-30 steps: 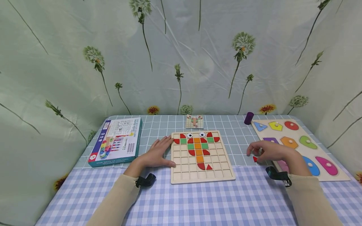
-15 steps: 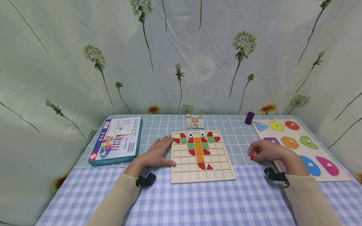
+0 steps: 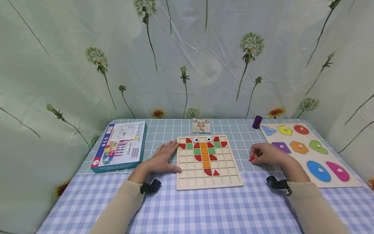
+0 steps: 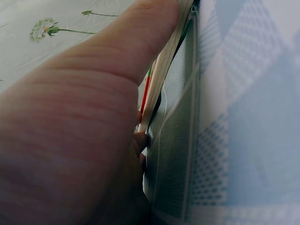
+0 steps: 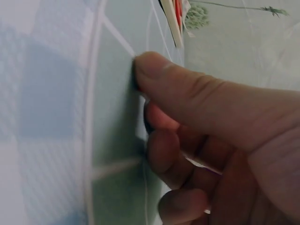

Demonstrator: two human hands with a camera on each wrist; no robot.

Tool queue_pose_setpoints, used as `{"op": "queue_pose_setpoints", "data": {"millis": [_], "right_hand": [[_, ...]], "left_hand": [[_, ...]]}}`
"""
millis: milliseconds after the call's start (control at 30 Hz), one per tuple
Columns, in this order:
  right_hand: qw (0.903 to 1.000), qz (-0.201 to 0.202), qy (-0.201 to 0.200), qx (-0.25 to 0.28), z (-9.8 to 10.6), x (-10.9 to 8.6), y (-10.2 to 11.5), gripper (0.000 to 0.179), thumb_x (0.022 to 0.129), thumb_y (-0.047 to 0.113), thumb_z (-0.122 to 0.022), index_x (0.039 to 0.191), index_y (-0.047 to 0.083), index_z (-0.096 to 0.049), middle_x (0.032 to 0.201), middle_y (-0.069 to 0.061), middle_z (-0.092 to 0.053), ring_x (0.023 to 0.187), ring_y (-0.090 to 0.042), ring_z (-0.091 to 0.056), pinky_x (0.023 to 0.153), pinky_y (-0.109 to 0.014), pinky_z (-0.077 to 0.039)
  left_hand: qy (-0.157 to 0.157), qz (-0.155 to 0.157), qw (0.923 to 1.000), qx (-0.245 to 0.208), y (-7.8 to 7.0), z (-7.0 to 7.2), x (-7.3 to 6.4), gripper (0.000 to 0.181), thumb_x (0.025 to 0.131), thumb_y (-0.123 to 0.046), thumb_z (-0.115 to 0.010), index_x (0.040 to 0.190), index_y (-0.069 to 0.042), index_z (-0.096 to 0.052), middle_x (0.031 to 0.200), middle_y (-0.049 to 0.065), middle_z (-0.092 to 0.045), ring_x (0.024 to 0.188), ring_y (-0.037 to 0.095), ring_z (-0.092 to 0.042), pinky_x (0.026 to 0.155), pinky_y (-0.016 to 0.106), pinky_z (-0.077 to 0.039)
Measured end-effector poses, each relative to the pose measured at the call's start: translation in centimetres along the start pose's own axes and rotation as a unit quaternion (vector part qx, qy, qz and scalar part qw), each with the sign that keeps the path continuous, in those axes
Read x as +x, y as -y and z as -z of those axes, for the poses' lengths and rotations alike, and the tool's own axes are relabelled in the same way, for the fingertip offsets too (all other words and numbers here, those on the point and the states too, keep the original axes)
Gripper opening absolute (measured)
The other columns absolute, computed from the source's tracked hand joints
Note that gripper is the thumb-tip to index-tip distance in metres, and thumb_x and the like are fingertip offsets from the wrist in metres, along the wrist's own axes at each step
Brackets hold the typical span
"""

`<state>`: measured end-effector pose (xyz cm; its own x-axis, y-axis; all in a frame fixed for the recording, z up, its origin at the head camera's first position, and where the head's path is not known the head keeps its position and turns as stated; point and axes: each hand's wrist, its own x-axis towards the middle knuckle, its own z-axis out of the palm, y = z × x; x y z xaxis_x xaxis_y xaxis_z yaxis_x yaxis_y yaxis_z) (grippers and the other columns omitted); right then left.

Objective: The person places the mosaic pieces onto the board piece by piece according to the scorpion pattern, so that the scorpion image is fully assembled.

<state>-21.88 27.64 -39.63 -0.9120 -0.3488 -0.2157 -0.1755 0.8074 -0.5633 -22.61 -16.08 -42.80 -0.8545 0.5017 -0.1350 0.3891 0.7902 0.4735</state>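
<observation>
My left hand (image 3: 163, 159) rests with spread fingers on the left edge of a wooden grid board (image 3: 187, 184). Seen from the left wrist, the thumb lies along the board's side (image 4: 164, 75). Red, green and orange tiles and two eye tiles form a figure on the board; a red triangle tile (image 3: 216, 173) sits at its lower end. To the right of the board, my right hand (image 3: 267, 154) pinches a small red tile (image 3: 251, 159) between thumb and forefinger, low over the grey-green cloth. Fingers hide most of this tile, so its full shape cannot be seen.
Behind the board stands a small pattern card (image 3: 201, 125). A flat boxed game (image 3: 121, 146) lies at the left. At the right lies a knobbed shape puzzle (image 3: 298, 130), partly behind the right forearm, with a purple cylinder (image 3: 257, 122) by its far corner.
My right hand has taken hold of the red tile from the cloth beside the puzzle and moved left towards the board with it. The left hand has stayed in place.
</observation>
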Motion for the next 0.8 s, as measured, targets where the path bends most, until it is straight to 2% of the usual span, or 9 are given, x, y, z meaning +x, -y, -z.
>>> {"op": "queue_pose_setpoints", "data": {"millis": [433, 533, 667, 800], "right_hand": [[0.9972, 0.064, -0.040, -0.004, -1.3, 1.0, 1.3, 0.009, 0.089, 0.015, -0.073, 0.088, 0.014, -0.064, 0.080, 0.003, -0.061, 0.077, -0.015, -0.052, 0.066, -0.023, -0.043], [0.9965, 0.077, -0.034, -0.004, -1.5, 1.0, 1.8, 0.006, 0.092, 0.012, -0.070, 0.094, 0.017, -0.068, 0.084, 0.003, -0.062, 0.078, -0.015, -0.052, 0.065, -0.022, -0.044], [0.9954, 0.092, -0.026, -0.010, -1.7, 1.0, 2.6, 0.015, 0.094, 0.010, -0.065, 0.103, 0.020, -0.073, 0.095, 0.003, -0.067, 0.081, -0.014, -0.052, 0.065, -0.021, -0.045], [0.9951, 0.096, -0.023, -0.007, -2.1, 1.1, 3.4, 0.014, 0.095, 0.012, -0.066, 0.104, 0.019, -0.074, 0.098, 0.002, -0.069, 0.081, -0.014, -0.054, 0.065, -0.021, -0.047]], "left_hand": [[-0.003, -0.006, 1.0000, -0.003, 0.0, 0.0, 0.0, 0.116, 0.076, -0.062, -0.077, 0.162, -0.015, -0.014, 0.171, 0.006, -0.009, 0.159, 0.029, -0.002, 0.127, 0.055, 0.002], [-0.007, -0.011, 0.9999, -0.006, 0.0, 0.0, 0.0, 0.115, 0.077, -0.060, -0.078, 0.161, -0.013, -0.016, 0.170, 0.008, -0.010, 0.158, 0.031, -0.003, 0.127, 0.057, 0.001], [-0.009, -0.010, 0.9999, -0.007, 0.0, 0.0, 0.0, 0.114, 0.077, -0.060, -0.078, 0.161, -0.013, -0.017, 0.170, 0.008, -0.011, 0.158, 0.031, -0.004, 0.127, 0.057, 0.001], [-0.009, -0.009, 0.9999, -0.007, -0.1, 0.0, -0.1, 0.114, 0.077, -0.059, -0.078, 0.161, -0.013, -0.017, 0.170, 0.008, -0.012, 0.158, 0.031, -0.004, 0.127, 0.057, 0.001]]}}
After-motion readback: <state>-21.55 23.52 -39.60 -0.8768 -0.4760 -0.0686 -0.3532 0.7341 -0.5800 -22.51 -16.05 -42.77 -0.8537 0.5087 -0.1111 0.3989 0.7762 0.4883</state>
